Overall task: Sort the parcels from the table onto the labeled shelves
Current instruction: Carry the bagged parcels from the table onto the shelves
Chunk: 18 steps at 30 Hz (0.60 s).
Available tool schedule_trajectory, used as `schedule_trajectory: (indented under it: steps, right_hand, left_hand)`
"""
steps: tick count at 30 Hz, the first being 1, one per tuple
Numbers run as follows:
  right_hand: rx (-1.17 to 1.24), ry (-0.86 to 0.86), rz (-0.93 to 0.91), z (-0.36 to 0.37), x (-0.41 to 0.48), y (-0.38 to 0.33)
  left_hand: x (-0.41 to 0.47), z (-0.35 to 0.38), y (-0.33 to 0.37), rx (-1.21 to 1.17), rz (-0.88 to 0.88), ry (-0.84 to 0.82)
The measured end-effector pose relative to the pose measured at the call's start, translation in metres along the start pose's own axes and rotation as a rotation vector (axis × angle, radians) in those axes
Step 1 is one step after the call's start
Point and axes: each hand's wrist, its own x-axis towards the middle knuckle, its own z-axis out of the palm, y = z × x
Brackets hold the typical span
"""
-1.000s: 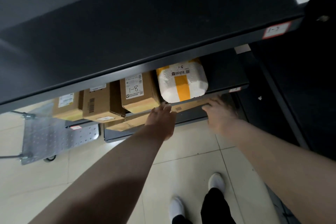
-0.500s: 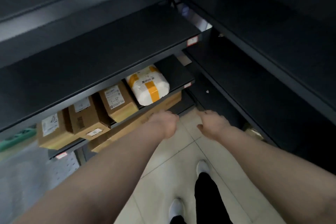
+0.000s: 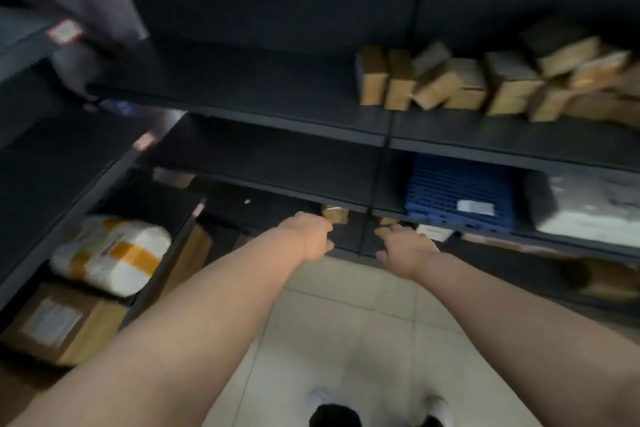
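Stood in white shoes [image 3: 440, 409] on pale floor tiles [image 3: 346, 315]. Held both bare arms out ahead over the floor. Carried nothing in the left hand [image 3: 308, 236], fingers loosely curled; carried nothing in the right hand [image 3: 405, 250] either, fingers slack and a little spread.

Judged this as the gap between parcels: no parcel in hand, no table in view. Needed next, most likely, to turn to the table, take up another parcel, read its code and match it to a shelf tag.

Saw parcels already shelved to the left: a cardboard box [image 3: 62, 322] with a pale slip low down, and a white parcel with orange tape [image 3: 110, 253] just above it. Could read neither. Made out two red-bordered shelf tags [image 3: 65, 32] higher on the left, writing lost to blur.

Farther off, on the facing rack [image 3: 277, 121], noted a blue ribbed crate [image 3: 460, 194] with a white label, a white bag [image 3: 588, 208] beside it, and a row of cardboard boxes [image 3: 450, 83] one shelf up. Found no brand or number legible anywhere.
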Motion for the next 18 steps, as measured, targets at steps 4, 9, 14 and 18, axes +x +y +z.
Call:
schedule_trajectory:
  steps: [4,9,14,18]
  right_hand:
    - [0.109,0.07,0.197,0.009,-0.061,0.088]
    - [0.214,0.17,0.424,0.035,-0.158,0.198]
    - [0.301,0.268,0.626,0.069,-0.276,0.307]
    - [0.315,0.328,0.801,0.094,-0.374,0.384]
  left_hand:
    - [0.018,-0.014,0.109,0.109,0.21,0.01]
    - [0.013,-0.009,0.264,0.265,0.422,-0.024]
    - [-0.015,0.01,0.425,0.382,0.631,-0.018]
    - [-0.043,0.028,0.551,0.431,0.777,0.007]
